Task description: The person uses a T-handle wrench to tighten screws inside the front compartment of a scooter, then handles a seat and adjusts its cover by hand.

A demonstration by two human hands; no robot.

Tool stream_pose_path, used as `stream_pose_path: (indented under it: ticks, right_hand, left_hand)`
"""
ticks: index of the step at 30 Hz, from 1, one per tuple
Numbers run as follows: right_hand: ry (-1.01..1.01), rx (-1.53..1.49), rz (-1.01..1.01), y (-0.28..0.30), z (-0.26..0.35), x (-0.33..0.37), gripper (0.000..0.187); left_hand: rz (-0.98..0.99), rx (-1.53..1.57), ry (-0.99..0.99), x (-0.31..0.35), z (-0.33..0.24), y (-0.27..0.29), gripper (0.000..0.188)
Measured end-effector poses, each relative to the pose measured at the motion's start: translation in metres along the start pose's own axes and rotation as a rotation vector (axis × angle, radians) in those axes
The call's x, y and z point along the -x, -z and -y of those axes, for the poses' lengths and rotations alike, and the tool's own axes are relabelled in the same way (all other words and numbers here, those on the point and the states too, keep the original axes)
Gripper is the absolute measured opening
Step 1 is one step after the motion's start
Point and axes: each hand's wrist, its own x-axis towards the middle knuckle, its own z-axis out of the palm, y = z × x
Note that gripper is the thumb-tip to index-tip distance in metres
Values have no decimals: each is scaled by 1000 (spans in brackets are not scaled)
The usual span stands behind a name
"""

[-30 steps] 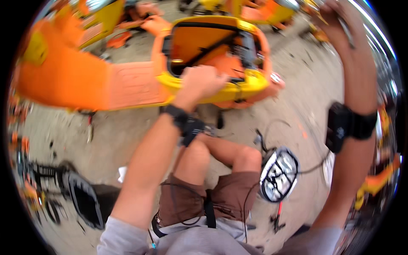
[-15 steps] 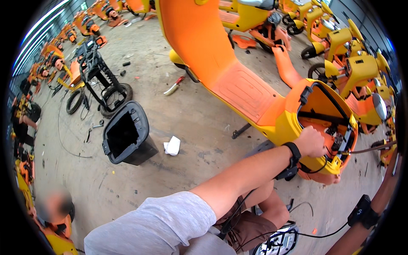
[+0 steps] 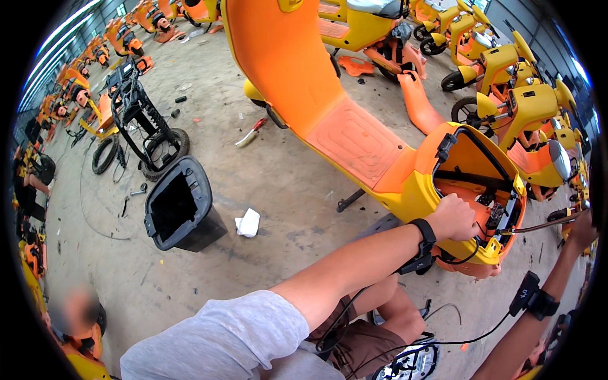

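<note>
My left hand (image 3: 453, 218) is closed at the near rim of the open compartment in an orange and yellow scooter body (image 3: 361, 136). Its fingers point down inside, and what they hold is hidden. Brown-black cable (image 3: 538, 226) stretches taut from the compartment's edge out to the right. At its far end my right hand (image 3: 584, 231) is closed around it, close to the picture's dark border. Wiring and a small mechanism (image 3: 494, 212) show inside the compartment, beyond my left hand.
A black plastic bin (image 3: 183, 209) and a crumpled white wad (image 3: 248, 223) stand on the floor at left. Further off lie red-handled pliers (image 3: 253, 133) and a bare black scooter frame (image 3: 142, 120). Parked yellow scooters (image 3: 525, 114) line the right. Below my knees lies a silver part (image 3: 408, 361).
The view has shifted slightly. My right hand has come further into the picture, with the cable still taut. My left hand keeps its place at the compartment rim.
</note>
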Motion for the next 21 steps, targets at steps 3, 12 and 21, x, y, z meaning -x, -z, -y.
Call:
stream_pose_path:
  ticks: [3, 12, 21]
  right_hand:
    - [218, 222, -11, -1, -21, 21, 39]
    - [482, 392, 212, 41, -22, 44, 42]
    - [337, 1161, 578, 82, -61, -24, 46]
  left_hand:
    - [36, -15, 44, 6, 6, 4, 53]
    - [63, 9, 29, 1, -1, 4, 52]
    - [57, -21, 22, 4, 0, 11, 51]
